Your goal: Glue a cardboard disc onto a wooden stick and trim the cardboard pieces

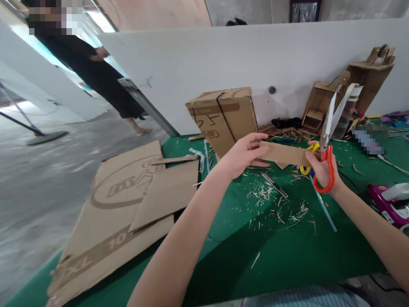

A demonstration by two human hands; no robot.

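Observation:
A narrow brown cardboard strip spans the gap between my two hands, held above the table. My left hand is at its left end, the thumb across the near face and some fingers spread. My right hand grips the right end. Orange-handled scissors hang on that same hand, their blades parted and pointing up. Yellow loops, partly hidden, show beside the right fingers. On the green table below lie a craft knife and pale shavings.
Large flattened cardboard covers the left side. Behind my left hand stands a cardboard box. Cardboard constructions, a bottle, a phone and a purple-white device are at right. A person stands beyond the white partition's edge.

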